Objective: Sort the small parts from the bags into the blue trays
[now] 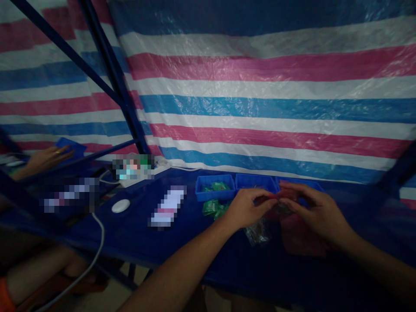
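Over the blue table's right half, my left hand pinches the edge of a thin red see-through bag between thumb and fingers. My right hand is closed on the bag's other side, thumb toward the left hand. Between the hands, a small greyish item shows dimly at the bag's upper part; its kind cannot be made out. Clear plastic packets lie below my left hand, their contents too dark to name. Green packets lie on the table beside my left wrist.
Three blue bins stand in a row behind my hands; the left bin holds green packets. Further left are a blurred-out phone, a white oval object and a white cable. Another person's hand is beyond the blue frame.
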Demonstrator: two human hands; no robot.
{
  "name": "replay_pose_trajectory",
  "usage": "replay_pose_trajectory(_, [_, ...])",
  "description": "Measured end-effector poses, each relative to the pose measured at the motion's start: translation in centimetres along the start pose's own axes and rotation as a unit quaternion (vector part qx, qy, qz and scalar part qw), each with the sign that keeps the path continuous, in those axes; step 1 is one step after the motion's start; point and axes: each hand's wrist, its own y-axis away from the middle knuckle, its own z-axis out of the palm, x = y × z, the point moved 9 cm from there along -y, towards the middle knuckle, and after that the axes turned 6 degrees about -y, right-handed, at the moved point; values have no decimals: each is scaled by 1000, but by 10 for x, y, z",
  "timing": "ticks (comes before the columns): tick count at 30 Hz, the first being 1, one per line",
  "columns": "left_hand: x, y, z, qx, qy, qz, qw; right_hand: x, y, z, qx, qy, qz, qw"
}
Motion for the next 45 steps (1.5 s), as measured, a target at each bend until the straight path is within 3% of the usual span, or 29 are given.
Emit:
replay_pose_trajectory(6, [-10, 0, -4, 13, 74, -46, 996, 10, -1, 4, -5, -56, 37, 998])
replay_pose_trajectory(11, [-19, -1, -1, 23, 95, -68, 993, 10, -1, -11, 57, -75, 27, 995])
replay_pose_trajectory(18, [-13, -1, 0, 14, 72, -42, 996, 1, -4, -5, -10, 19, 5, 1000])
replay_pose_trajectory(26, [-7, 0, 2, 9, 63, -14, 998, 9, 0, -16, 37, 1, 3, 999])
replay_pose_trajectory(29, [-6, -1, 4, 4, 27, -4, 1000, 7, 1, -12, 27, -27, 13, 999])
replay_pose_trajectory(32, [-11, -2, -3, 28, 34, -21, 999, 3, 0, -10, 32, -68, 27, 997])
replay_pose_trajectory(37, [-20, -3, -7, 42, 83, -60, 994, 0, -2, -23, 96, -78, 26, 992])
replay_pose_trajectory(45, [-14, -1, 1, 9, 33, -47, 998, -4, -5, -18, 25, 38, -31, 998])
